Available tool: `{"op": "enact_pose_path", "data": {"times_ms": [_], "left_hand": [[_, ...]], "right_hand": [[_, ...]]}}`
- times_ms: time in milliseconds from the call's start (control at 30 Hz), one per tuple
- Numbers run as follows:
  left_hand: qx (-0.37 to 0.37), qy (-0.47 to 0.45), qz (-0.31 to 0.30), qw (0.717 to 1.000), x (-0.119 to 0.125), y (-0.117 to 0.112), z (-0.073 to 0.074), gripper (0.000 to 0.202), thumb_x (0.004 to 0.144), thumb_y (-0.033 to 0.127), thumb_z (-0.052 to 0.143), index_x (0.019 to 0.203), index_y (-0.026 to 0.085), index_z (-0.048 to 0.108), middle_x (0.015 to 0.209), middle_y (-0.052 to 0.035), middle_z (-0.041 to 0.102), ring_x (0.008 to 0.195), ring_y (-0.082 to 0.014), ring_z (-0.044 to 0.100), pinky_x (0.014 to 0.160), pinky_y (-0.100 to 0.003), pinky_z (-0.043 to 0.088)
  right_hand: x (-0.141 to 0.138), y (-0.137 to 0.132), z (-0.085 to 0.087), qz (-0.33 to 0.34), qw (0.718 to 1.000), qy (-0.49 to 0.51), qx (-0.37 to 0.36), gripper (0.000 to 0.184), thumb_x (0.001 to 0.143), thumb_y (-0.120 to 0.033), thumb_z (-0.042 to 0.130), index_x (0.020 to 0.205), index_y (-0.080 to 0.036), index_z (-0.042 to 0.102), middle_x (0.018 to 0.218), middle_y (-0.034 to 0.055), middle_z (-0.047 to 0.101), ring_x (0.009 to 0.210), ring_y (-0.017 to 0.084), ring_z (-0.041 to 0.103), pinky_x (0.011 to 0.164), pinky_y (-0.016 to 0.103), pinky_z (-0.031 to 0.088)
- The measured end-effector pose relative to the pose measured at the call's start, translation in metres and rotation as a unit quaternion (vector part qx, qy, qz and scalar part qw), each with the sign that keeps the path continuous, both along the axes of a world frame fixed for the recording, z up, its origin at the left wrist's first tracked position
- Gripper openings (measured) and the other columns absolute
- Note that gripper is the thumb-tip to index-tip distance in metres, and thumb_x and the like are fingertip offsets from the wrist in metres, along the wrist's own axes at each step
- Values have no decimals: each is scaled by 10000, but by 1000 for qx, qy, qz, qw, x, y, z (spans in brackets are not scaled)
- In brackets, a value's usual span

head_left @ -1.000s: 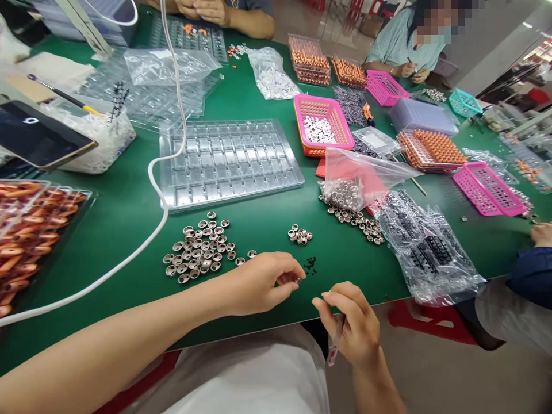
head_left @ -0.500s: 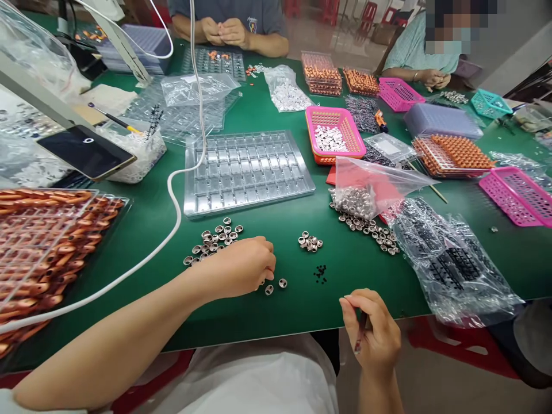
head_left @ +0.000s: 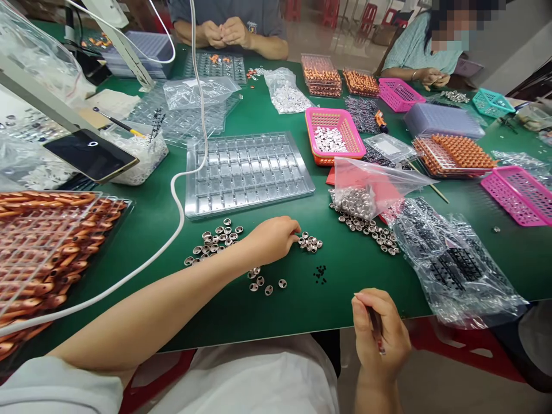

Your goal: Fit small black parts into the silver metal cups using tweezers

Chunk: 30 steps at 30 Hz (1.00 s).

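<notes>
Item: our left hand (head_left: 273, 238), fingertips pinched together on the metal caps (head_left: 310, 243), a small cluster on the green mat (head_left: 345, 282), close for picking. Our right hand (head_left: 382, 336), closed round a thin tool (head_left: 376, 328), rests at the table edge, apparently kept ready.

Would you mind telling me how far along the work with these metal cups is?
Little looks done: the clear compartment tray appears empty. In hand: the left hand touches a small cluster of metal cups; the right hand grips a thin tool. Left: the loose cup pile.
</notes>
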<state>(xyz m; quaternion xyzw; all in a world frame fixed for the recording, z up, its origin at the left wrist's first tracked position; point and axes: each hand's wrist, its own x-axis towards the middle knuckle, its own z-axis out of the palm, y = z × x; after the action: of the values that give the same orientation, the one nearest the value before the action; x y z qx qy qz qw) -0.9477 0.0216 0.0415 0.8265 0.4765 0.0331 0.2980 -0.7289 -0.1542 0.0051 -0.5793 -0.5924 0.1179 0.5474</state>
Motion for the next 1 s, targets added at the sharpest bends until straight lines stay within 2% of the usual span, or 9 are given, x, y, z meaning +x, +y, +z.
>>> {"op": "enact_pose_path", "data": {"times_ms": [167, 333, 433, 567, 700, 767, 833, 933, 1000], "left_hand": [[-21, -12, -6, 1000, 6, 5, -2, 210, 937, 280, 580, 1044, 174, 725, 1037, -90, 736, 910, -263, 683, 718, -315, 500], [-22, -31, -1, 999, 6, 4, -5, 192, 929, 269, 585, 998, 183, 741, 1027, -82, 732, 913, -251, 679, 740, -316, 510], [-22, -43, 14, 999, 3, 2, -3, 202, 934, 291, 575, 978, 186, 742, 1027, -78, 741, 885, -232, 684, 738, -308, 519], [-42, -80, 49, 995, -3, -15, 12, 243, 953, 335, 540, 1021, 192, 724, 932, -53, 769, 769, -200, 692, 658, -282, 514], [-145, -162, 50, 975, -4, -46, 24, 209, 919, 321, 575, 1027, 215, 719, 847, -6, 763, 649, -149, 664, 592, -240, 499], [-183, -189, 34, 964, 0, -59, 24, 186, 902, 297, 582, 972, 214, 733, 796, 3, 749, 664, -142, 660, 607, -227, 492], [-202, -195, 29, 959, 4, -66, 21, 187, 895, 285, 577, 927, 198, 740, 739, 1, 729, 659, -141, 645, 605, -224, 480], [-215, -197, 38, 956, 7, -67, 13, 202, 894, 299, 580, 926, 180, 740, 727, -6, 725, 649, -140, 634, 601, -224, 478], [-225, -206, 39, 951, 7, -65, 8, 198, 884, 308, 605, 946, 177, 739, 758, -9, 739, 670, -141, 650, 616, -219, 492]], "right_hand": [[5, -4, -2, -10, 1000, -3, -13, 149, 881, -111, 672, 991, -212, 676, 891, 50, 672, 779, 169, 649, 590, 277, 539], [6, -4, -3, 4, 1000, -20, -18, 134, 892, -135, 660, 995, -219, 675, 890, 50, 672, 753, 166, 646, 543, 263, 513], [4, -3, -2, 10, 1000, -7, -17, 138, 927, -148, 602, 1013, -220, 683, 918, 63, 664, 809, 185, 645, 591, 292, 523], [8, 4, 1, 13, 998, 66, 14, 227, 999, -214, 468, 987, -215, 695, 962, 85, 651, 895, 213, 625, 668, 345, 512], [16, 14, 4, 20, 991, 117, 55, 390, 1037, -437, 405, 898, -223, 700, 992, 104, 635, 1003, 246, 591, 754, 396, 495], [15, 16, 4, 10, 991, 132, 33, 487, 1031, -537, 369, 867, -219, 700, 959, 98, 600, 934, 225, 575, 710, 373, 488], [12, 15, 4, 11, 984, 176, 0, 518, 1029, -571, 347, 878, -215, 692, 851, 65, 542, 781, 182, 542, 578, 307, 446], [7, 12, 1, 43, 968, 246, -37, 472, 1042, -536, 353, 907, -215, 671, 793, 20, 498, 599, 118, 488, 445, 238, 364], [6, 11, -2, 67, 960, 267, -46, 444, 1045, -505, 380, 881, -210, 669, 840, 22, 519, 584, 102, 516, 443, 240, 412]]}}
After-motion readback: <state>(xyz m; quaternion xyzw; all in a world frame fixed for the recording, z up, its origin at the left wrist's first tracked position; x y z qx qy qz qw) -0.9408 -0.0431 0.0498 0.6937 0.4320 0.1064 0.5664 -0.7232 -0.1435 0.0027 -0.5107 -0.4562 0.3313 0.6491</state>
